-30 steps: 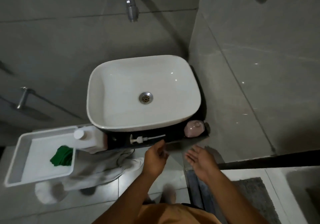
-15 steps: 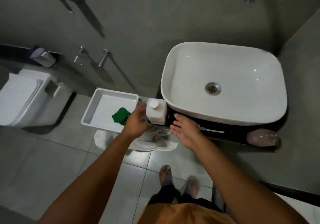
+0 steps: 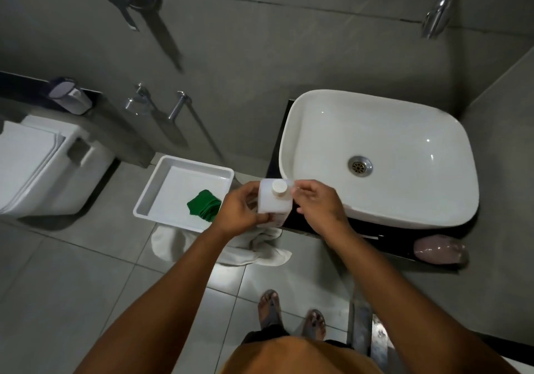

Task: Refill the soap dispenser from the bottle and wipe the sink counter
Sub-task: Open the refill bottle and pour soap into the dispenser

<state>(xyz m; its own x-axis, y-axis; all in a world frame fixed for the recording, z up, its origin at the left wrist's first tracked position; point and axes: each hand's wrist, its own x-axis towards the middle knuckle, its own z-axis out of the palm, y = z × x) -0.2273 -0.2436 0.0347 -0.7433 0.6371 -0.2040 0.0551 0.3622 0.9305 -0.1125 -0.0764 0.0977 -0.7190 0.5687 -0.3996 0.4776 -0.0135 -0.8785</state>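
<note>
The white refill bottle [image 3: 274, 203] stands upright at the near left corner of the basin [image 3: 378, 159], its base hidden, so whether it rests on the dark bench [image 3: 297, 217] or is held just above it cannot be told. Its long axis runs vertically, straight toward the camera, and the round cap [image 3: 279, 186] still sits on top, so the pour is not yet begun. The left hand [image 3: 241, 210] wraps the bottle's left side, fingers curled behind it and thumb across the near face: a firm holding grip. The right hand [image 3: 319, 204] lies just right of the bottle, fingers bent and touching its upper right shoulder beside the cap; whether it truly grips or only steadies is unclear. The cap lies directly left of the right fingertips and is nearer to them than to the left hand, so unscrewing probably falls to the right hand while the left braces the body. Both forearms reach forward from the near edge, wrists roughly level. The pink soap dispenser [image 3: 439, 249] lies on its side at the near right end of the bench, well apart from both hands. A green cloth [image 3: 203, 206] sits in the white tray [image 3: 161, 182] just left of the bottle.
</note>
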